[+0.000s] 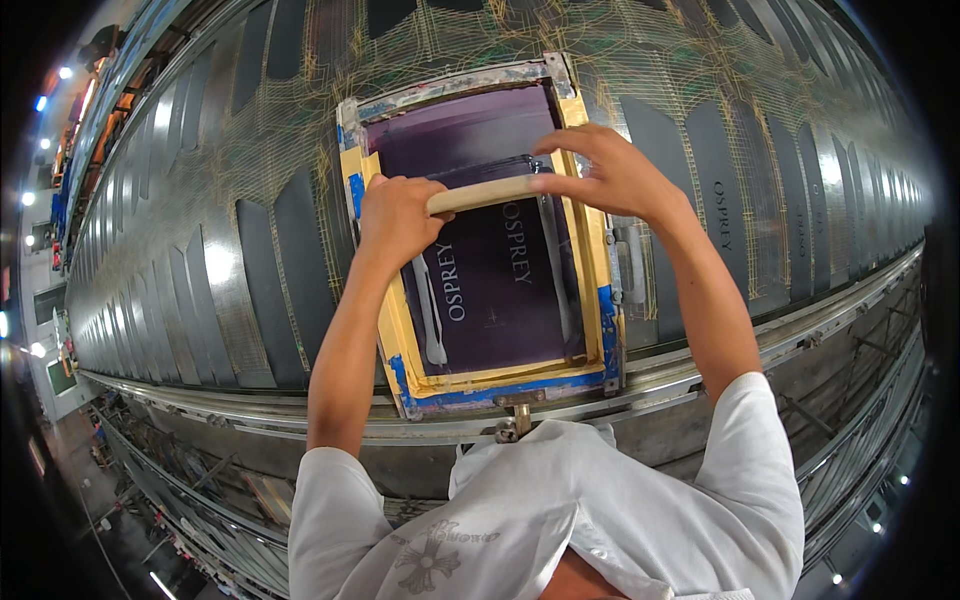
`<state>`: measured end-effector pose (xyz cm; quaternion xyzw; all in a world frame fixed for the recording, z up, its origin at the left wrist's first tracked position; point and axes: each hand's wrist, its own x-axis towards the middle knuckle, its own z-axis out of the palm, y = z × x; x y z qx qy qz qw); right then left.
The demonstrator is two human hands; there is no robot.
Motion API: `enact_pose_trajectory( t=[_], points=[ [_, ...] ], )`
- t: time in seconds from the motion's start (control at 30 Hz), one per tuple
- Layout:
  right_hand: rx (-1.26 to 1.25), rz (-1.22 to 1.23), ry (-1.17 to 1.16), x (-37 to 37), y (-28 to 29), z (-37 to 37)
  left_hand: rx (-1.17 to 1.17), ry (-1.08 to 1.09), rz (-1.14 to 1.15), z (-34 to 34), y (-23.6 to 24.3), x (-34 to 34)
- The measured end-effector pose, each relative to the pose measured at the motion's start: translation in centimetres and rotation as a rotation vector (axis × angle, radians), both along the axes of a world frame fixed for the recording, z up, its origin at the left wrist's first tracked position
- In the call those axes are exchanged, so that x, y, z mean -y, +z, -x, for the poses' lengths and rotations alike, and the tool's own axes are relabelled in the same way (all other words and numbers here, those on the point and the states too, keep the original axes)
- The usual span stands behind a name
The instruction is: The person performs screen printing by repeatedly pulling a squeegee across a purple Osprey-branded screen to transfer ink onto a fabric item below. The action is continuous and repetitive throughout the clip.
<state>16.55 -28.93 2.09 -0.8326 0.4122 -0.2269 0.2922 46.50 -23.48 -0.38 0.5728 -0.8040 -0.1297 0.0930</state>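
A squeegee with a pale wooden handle lies across the inside of a screen-printing frame. My left hand is closed around the handle's left end. My right hand is at its right end, thumb against the wood and fingers spread apart. Dark wet ink shows along the squeegee's far side. The dark purple mesh carries light lettering. Yellow and blue tape lines the frame's edges. The squeegee's blade is mostly hidden.
The frame rests on a long table bearing rows of dark grey panels and yellow marking lines. A metal rail runs along the table's near edge, with a metal clamp below the frame. Metal racks stand at the lower right.
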Motion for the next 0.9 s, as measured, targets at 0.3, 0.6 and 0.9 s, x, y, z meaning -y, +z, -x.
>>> enact_pose_trajectory(
  t=[0.3,0.6,0.9],
  points=[
    [-0.453,-0.029,0.122,4.6,-4.1,-6.6,0.065,0.032,-0.105,-0.2,-0.9,4.6],
    [-0.408,0.030,0.200,-17.1,-4.9,-2.7,0.096,-0.009,-0.270,3.1,-1.7,-17.3],
    [-0.553,0.025,0.156,-6.1,-2.4,-5.3,0.051,0.013,-0.126,0.9,-0.4,-6.3]
  ],
)
